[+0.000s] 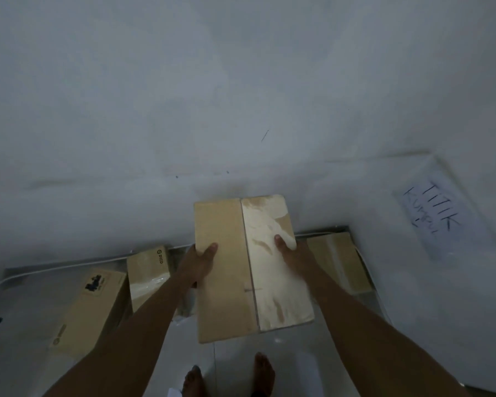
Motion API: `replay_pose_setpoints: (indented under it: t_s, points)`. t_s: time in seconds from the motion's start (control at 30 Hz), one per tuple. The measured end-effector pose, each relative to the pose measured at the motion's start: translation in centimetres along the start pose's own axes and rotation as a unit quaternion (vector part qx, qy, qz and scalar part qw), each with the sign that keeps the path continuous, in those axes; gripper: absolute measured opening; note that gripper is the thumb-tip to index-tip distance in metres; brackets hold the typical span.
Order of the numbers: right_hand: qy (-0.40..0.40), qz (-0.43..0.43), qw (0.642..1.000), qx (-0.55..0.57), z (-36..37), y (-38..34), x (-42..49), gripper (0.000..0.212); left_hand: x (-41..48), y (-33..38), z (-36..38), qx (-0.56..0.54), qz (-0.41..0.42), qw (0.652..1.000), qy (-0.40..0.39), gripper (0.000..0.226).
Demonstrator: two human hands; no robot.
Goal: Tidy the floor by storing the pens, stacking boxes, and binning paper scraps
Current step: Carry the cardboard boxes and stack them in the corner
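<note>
Cardboard fills the middle of the head view: a tan cardboard box [229,287], closed flaps facing up, is held in the air in front of a pale wall [241,96]. Its right flap has a whitish patch.

The left hand [199,263] holds the box's left edge and the right hand [294,257] its right edge. Each grip is closed on the box, thumb pressed on top, with the fingers hidden underneath. Bare forearms reach in from the bottom corners.

Below the held box, three more boxes lie on the light floor [235,365] along the foot of the wall. A long box [89,313] with a black printed mark lies at the left. A smaller box [148,272] sits just behind it. A third box [340,262] lies in the corner at the right, partly hidden by the right forearm.

Two bare feet [265,371] show at the bottom edge. A paper sign [438,213] on the right-hand wall reads "TITIK" above a less legible word.
</note>
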State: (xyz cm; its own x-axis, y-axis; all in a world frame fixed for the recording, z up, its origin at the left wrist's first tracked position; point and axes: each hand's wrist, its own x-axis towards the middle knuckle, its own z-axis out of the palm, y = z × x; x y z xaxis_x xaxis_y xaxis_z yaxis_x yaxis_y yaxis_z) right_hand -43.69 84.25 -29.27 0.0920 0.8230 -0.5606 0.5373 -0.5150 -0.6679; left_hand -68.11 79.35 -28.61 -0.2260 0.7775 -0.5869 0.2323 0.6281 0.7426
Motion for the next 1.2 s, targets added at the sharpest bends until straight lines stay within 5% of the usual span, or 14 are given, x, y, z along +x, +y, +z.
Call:
replay_pose_setpoints:
  t_s: [0.63, 0.8, 1.2]
  points:
    - [0.103, -0.029, 0.994, -0.038, -7.3, -4.4, -11.2, 0.07, -7.7, 7.6, -1.7, 0.08, 0.036, 0.996, -0.02, 0.075]
    - [0.149, -0.041, 0.987, -0.047, -7.8, -3.3, -12.6, 0.05, -8.2, 7.4, -0.5, 0.09, 0.029, 0.995, -0.03, 0.075]
    - [0.151, 0.017, 0.988, 0.012, -11.2, 2.5, -12.3, 0.078, -8.8, 7.8, 6.3, 0.095, 0.048, 0.992, -0.067, 0.065]
